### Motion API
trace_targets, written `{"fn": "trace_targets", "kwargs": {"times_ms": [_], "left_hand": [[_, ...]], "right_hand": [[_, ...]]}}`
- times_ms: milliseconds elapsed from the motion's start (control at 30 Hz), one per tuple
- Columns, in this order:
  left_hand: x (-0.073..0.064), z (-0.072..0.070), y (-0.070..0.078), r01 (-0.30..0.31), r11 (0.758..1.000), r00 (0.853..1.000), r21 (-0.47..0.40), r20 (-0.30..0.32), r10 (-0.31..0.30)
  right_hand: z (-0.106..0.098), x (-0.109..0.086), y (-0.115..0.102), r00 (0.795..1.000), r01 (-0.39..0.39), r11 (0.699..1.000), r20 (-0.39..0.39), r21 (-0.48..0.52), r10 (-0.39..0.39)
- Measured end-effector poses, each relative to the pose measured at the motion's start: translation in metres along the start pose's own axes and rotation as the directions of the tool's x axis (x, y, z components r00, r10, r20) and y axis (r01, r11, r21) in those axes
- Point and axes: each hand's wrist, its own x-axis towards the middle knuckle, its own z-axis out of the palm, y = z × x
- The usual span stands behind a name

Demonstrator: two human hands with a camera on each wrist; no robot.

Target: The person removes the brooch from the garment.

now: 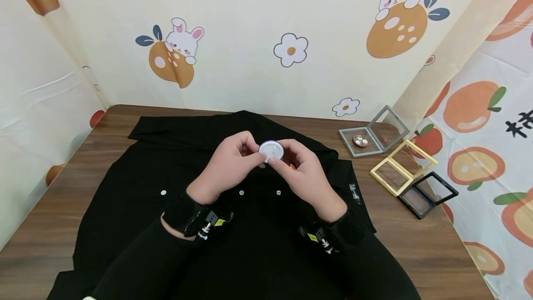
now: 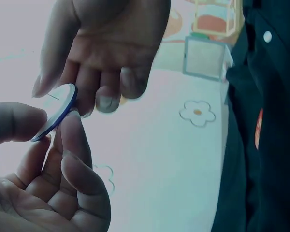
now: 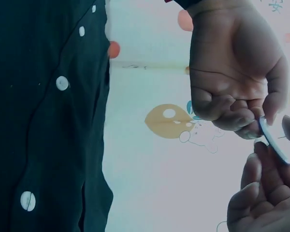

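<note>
Both hands meet over a black garment point(image 1: 137, 184) spread on the table. Between them is a round pin badge point(image 1: 271, 150), its white back facing up. In the left wrist view the badge point(image 2: 58, 110) has a blue rim and a thin pin line across its back. My left hand point(image 1: 233, 165) pinches one edge between thumb and fingers. From the other side my right hand point(image 1: 301, 172) pinches the opposite edge, its thumb at the near rim. Small white buttons point(image 1: 241, 192) dot the garment. A small orange-red spot point(image 1: 293, 166) shows beside the right fingers, mostly hidden.
At the right, a grey hinged frame case point(image 1: 360, 153) stands unfolded with a small round patterned piece point(image 1: 360, 140) inside. A yellow frame case point(image 1: 391, 177) and a black one point(image 1: 418, 203) lie in front of it. Printed cloth point(image 1: 241, 59) borders the wooden table point(image 1: 46, 226).
</note>
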Motion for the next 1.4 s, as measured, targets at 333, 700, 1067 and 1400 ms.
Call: {"fn": "trace_targets", "kwargs": {"times_ms": [333,700,1067,1400], "left_hand": [[-0.009,0.003,0.006,-0.059,0.998,0.998,0.037,0.013,0.059],[-0.014,0.004,0.007,-0.132,0.990,0.989,0.054,0.080,0.127],[-0.013,0.004,0.006,-0.175,0.982,0.979,0.078,0.118,0.165],[-0.007,0.006,0.006,-0.179,0.981,0.979,0.079,0.111,0.169]], "right_hand": [[-0.003,0.002,0.000,0.997,0.062,0.987,0.033,0.150,-0.068],[-0.009,0.000,-0.002,0.996,0.034,0.979,0.073,0.200,-0.050],[-0.010,-0.001,-0.007,0.996,-0.055,0.973,0.075,0.223,0.039],[-0.015,0.000,-0.009,0.996,-0.090,0.983,0.036,0.159,0.086]]}}
